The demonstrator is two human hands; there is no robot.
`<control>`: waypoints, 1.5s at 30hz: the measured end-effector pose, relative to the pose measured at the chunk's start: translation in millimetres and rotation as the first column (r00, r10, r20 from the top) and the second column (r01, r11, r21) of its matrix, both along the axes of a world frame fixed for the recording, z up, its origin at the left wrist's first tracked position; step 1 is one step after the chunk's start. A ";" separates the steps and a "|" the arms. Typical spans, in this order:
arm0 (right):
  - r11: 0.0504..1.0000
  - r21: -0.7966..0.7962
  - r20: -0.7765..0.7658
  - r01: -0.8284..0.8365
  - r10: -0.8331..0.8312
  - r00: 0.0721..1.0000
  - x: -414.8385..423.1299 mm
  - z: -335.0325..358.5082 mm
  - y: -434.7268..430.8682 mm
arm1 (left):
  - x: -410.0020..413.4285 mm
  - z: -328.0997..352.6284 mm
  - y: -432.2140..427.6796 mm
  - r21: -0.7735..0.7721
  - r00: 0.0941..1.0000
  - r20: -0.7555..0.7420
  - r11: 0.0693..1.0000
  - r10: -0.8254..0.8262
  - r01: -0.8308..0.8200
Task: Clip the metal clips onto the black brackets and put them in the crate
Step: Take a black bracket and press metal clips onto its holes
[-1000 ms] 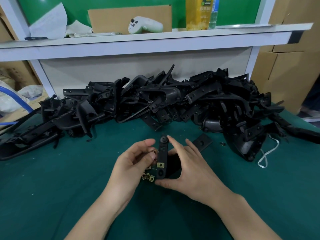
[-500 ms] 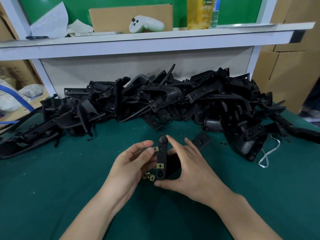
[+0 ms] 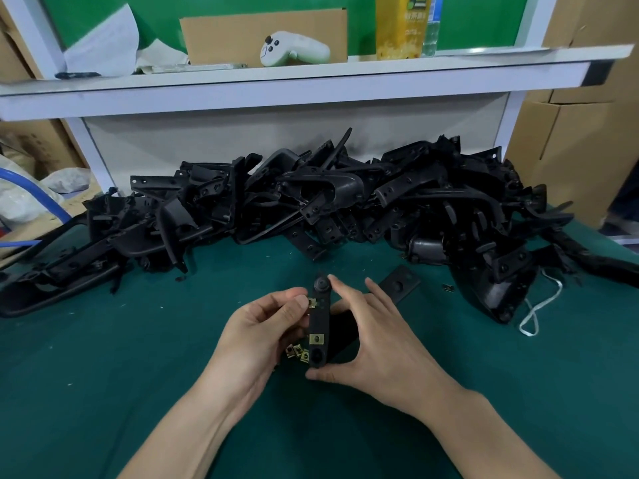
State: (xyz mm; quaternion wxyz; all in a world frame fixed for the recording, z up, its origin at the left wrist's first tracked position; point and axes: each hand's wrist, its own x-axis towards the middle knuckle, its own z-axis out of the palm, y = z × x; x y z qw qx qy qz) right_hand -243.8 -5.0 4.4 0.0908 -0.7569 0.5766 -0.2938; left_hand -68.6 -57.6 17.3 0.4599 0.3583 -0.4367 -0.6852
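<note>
Your left hand (image 3: 266, 326) is pinching a metal clip (image 3: 312, 303) between thumb and forefinger, pressing it against the left edge of the black bracket (image 3: 318, 323) near its upper end. A second ago your thumb was covering most of that clip; now it is showing plainly, touching the bracket's edge. Your right hand (image 3: 373, 344) is gripping the bracket just as before: thumb curled under the bottom end, forefinger tip on the round top end, holding it upright between your two hands above the green mat (image 3: 103, 375). A second clip (image 3: 316, 339) is already sitting on the bracket lower down, where it was in the earlier frames.

Under your left fingers a few loose clips (image 3: 297, 352) are lying on the mat, unmoved. Just beyond your right fingers a flat black plate (image 3: 399, 283) is lying at an angle, with a stray clip (image 3: 448, 288) near it and a white cord (image 3: 534, 312) farther right. Behind all this the heap of black brackets (image 3: 311, 209) is stretching across the mat against the back panel. Above it a white controller (image 3: 294, 50) is resting on the shelf (image 3: 311, 88).
</note>
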 end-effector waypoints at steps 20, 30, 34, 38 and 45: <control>0.983 -0.158 -0.102 0.089 -0.106 0.989 8.2 -7.1 -9.4 | -27.0 -10.4 29.7 -0.561 0.710 0.546 0.823 0.444 -0.083; 0.985 -0.165 -0.133 0.055 -0.077 0.988 15.9 -9.7 -8.8 | -24.4 -13.3 27.2 -0.602 0.550 0.629 0.792 0.550 -0.102; 0.988 -0.149 -0.126 0.050 -0.069 0.990 16.7 -8.6 -8.4 | -24.0 -12.8 28.0 -0.621 0.538 0.630 0.779 0.561 -0.084; 0.989 -0.138 -0.115 0.051 -0.067 0.991 17.1 -9.7 -8.9 | -24.1 -12.7 28.0 -0.636 0.539 0.621 0.768 0.568 -0.076; 0.985 -0.160 -0.057 0.062 -0.072 0.996 17.4 -13.1 -8.0 | -25.6 -11.0 29.6 -0.647 0.549 0.615 0.760 0.566 -0.059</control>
